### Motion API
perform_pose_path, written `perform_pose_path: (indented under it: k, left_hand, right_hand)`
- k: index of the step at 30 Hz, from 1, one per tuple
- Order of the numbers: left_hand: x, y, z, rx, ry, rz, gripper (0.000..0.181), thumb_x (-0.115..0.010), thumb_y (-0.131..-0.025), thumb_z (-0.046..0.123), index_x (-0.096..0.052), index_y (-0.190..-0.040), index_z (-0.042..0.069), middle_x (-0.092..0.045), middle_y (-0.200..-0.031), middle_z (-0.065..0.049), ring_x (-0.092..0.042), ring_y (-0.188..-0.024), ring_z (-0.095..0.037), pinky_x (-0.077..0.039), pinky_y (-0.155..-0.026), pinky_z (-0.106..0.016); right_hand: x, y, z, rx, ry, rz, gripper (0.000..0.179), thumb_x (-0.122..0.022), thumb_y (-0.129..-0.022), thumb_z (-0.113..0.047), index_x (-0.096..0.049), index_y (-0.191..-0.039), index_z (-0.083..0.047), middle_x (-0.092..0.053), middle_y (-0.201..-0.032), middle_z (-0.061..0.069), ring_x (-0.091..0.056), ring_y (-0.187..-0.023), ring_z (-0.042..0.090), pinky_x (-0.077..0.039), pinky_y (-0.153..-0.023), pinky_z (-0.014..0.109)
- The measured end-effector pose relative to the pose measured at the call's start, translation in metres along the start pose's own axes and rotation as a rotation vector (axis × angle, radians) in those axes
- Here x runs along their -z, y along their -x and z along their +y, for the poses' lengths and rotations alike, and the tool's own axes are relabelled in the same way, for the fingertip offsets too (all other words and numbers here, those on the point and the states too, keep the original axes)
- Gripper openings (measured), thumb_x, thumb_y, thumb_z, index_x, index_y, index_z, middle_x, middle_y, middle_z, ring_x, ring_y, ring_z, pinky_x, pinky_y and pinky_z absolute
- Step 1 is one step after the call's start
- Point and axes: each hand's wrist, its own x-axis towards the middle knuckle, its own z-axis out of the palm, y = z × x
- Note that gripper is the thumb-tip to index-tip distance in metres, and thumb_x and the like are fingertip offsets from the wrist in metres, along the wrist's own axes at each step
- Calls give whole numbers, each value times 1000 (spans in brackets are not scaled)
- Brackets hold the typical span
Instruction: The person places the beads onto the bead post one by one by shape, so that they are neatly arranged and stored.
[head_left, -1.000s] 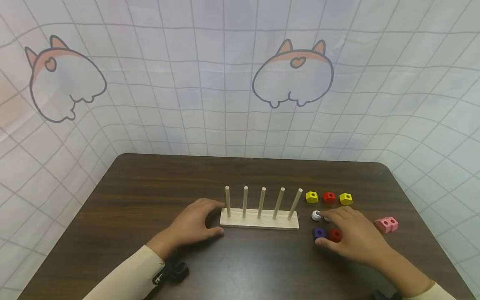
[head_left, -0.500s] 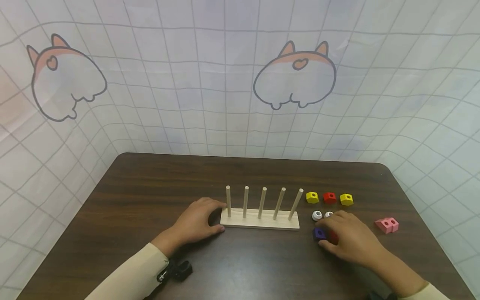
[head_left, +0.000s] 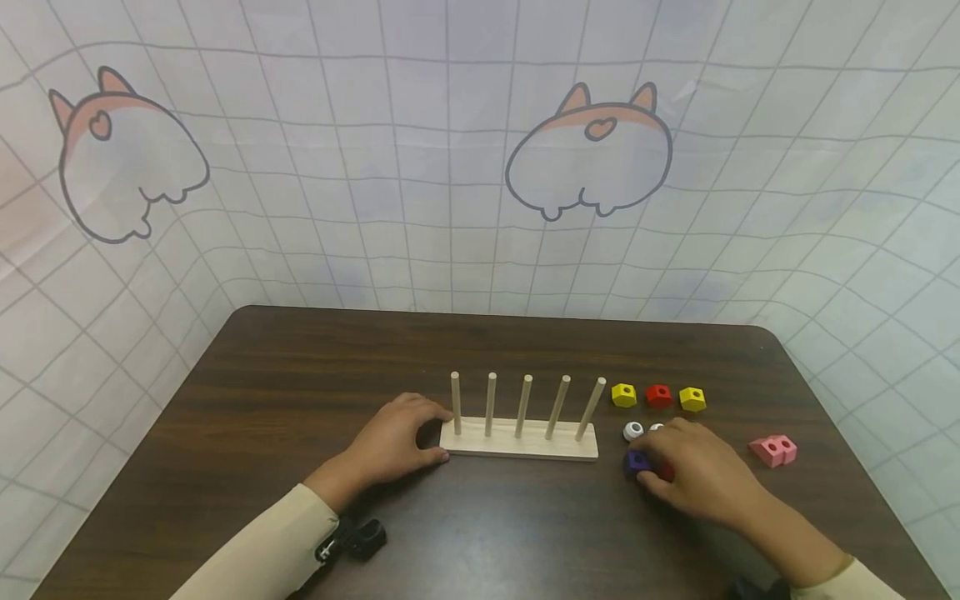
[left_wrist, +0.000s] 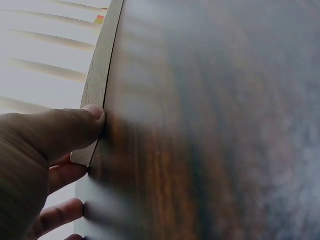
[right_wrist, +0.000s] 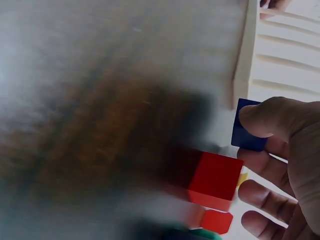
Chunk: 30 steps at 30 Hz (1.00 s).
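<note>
A pale wooden peg stand (head_left: 517, 450) with several upright pegs stands mid-table. My left hand (head_left: 393, 442) grips its left end; in the left wrist view the thumb (left_wrist: 82, 127) lies along the front edge, fingers beyond. To the right of the stand, my right hand (head_left: 708, 471) pinches a blue block (head_left: 637, 463) with a hole in its top. The right wrist view shows the thumb against the side of this blue block (right_wrist: 246, 131). Close by, a red block (right_wrist: 216, 180) is partly covered by the hand in the head view.
White beads (head_left: 633, 431) lie just behind the blue block. Farther back sit a yellow block (head_left: 623, 395), a red block (head_left: 659, 396) and another yellow block (head_left: 692, 399) in a row. Pink blocks (head_left: 776, 450) lie right of my right hand.
My right hand has drawn back slightly from the white beads, and its fingers have closed on the blue block. My left thumb has come in against the stand's end.
</note>
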Motion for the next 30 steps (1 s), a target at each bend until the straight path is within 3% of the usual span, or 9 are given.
perform_pose_path:
  k: [11, 17, 30]
  left_hand:
    - [-3, 3, 5, 50, 2, -21, 50, -90, -77, 30, -72, -121, 13, -70, -119, 0, -58, -120, -27, -45, -102, -50]
    - [-3, 4, 9, 48, -8, -14, 50, -91, -76, 31, -73, -119, 13, -71, -117, 1, -60, -117, -25, -47, -101, -46]
    - [-2, 4, 9, 67, -4, -38, 50, -92, -75, 31, -74, -119, 14, -71, -119, -2, -59, -122, -30, -46, -104, -47]
  right_hand:
    - [32, -17, 0, -35, -12, -7, 36, -89, -76, -27, -76, -109, -17, -71, -99, -5, -66, -93, 20, -56, -74, 43]
    - [51, -27, -3, -69, -30, -39, 35, -86, -81, -28, -74, -113, -17, -69, -99, -6, -65, -92, 16, -54, -66, 38]
    - [83, -47, -11, -2, -44, 55, 37, -85, -82, -24, -73, -116, -18, -72, -104, -6, -67, -90, 14, -54, -66, 37]
